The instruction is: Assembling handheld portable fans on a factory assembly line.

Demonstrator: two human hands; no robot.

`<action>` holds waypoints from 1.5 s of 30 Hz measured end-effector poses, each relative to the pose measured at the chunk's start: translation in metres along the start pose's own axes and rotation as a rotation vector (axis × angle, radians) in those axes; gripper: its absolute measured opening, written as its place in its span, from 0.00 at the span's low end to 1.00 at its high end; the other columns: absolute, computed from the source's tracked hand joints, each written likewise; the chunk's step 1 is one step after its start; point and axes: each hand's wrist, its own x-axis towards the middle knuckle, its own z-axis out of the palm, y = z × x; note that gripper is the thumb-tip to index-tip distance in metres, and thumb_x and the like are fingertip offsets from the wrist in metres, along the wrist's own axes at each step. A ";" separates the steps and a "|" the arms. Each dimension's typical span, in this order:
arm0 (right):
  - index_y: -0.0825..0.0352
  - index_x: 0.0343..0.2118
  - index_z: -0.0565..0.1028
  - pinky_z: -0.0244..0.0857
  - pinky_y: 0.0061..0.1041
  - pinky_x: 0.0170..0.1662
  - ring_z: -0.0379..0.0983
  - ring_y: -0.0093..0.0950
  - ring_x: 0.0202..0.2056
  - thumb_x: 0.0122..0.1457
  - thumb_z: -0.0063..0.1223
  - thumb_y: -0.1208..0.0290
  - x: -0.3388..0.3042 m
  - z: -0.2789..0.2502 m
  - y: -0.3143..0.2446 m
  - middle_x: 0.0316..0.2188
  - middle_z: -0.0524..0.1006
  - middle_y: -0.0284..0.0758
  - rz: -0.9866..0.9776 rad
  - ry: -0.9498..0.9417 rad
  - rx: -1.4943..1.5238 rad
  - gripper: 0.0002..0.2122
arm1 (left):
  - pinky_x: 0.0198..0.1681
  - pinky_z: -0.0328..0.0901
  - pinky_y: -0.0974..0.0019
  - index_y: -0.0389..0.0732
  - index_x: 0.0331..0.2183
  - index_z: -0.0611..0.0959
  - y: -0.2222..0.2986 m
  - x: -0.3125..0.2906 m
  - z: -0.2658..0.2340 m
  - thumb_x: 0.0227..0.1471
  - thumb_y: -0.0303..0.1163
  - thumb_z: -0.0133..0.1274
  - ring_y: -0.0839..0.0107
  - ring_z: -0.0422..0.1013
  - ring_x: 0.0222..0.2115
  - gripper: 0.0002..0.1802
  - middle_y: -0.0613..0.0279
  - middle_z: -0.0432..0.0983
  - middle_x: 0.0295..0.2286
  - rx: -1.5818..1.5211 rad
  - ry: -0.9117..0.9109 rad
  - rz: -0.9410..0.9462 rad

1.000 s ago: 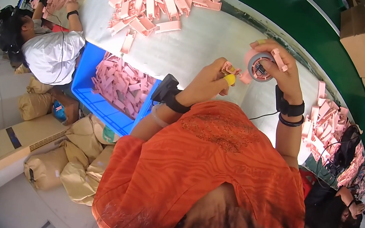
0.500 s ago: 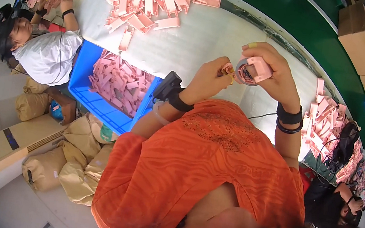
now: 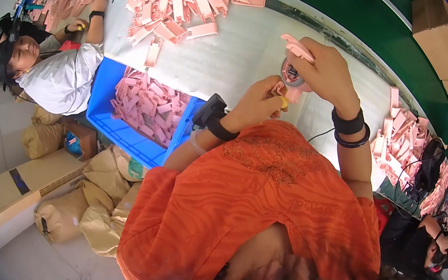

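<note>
My right hand (image 3: 323,76) is closed round a pink plastic housing (image 3: 297,48) with a round, grey-rimmed dark opening. It holds the housing above the white-covered table, and the opening is turned partly toward my left hand. My left hand (image 3: 256,105) is just below, with its fingertips pinched together against or very near the round end. A small pinkish bit shows between those fingers, too small to name. One fingertip there wears a yellow cover (image 3: 284,102). Both wrists carry black bands. My fingers hide part of the housing.
A pile of long pink plastic pieces (image 3: 177,6) lies at the table's far left. The blue crate (image 3: 127,139) at my left holds many more, and another pink pile (image 3: 396,144) lies right. A co-worker in white (image 3: 61,76) sits left. Cardboard boxes (image 3: 436,39) stand far right.
My right hand has tilted and turned the housing, so a long pink part now points up and left. The round end has shifted slightly left and up; my left hand stays close below it.
</note>
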 end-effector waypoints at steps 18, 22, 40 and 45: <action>0.68 0.49 0.69 0.65 0.21 0.39 0.69 0.22 0.36 0.45 0.62 0.60 0.018 -0.008 0.043 0.37 0.73 0.32 -0.037 -0.517 0.554 0.28 | 0.24 0.68 0.70 0.38 0.39 0.73 0.011 -0.001 -0.010 0.51 0.29 0.46 0.73 0.71 0.21 0.12 0.59 0.73 0.26 -0.239 -0.127 -0.151; 0.70 0.33 0.74 0.60 0.24 0.28 0.66 0.23 0.26 0.48 0.58 0.50 0.025 -0.010 0.043 0.25 0.72 0.34 -0.049 -0.439 0.252 0.23 | 0.25 0.68 0.70 0.37 0.40 0.72 0.016 0.002 -0.012 0.50 0.28 0.46 0.73 0.70 0.22 0.13 0.59 0.73 0.26 -0.170 -0.116 -0.122; 0.68 0.22 0.72 0.54 0.19 0.15 0.63 0.19 0.14 0.48 0.57 0.48 0.045 -0.023 0.048 0.14 0.67 0.29 0.207 -0.757 -0.005 0.22 | 0.27 0.66 0.73 0.37 0.37 0.71 0.007 0.006 -0.010 0.51 0.25 0.46 0.79 0.68 0.23 0.09 0.63 0.73 0.27 0.152 -0.012 -0.024; 0.68 0.22 0.72 0.55 0.20 0.14 0.64 0.20 0.13 0.47 0.59 0.49 0.040 0.013 0.066 0.14 0.69 0.31 0.180 -0.676 0.029 0.22 | 0.25 0.66 0.73 0.38 0.34 0.70 0.014 0.008 0.005 0.51 0.25 0.45 0.78 0.68 0.22 0.05 0.61 0.73 0.26 0.166 -0.091 0.019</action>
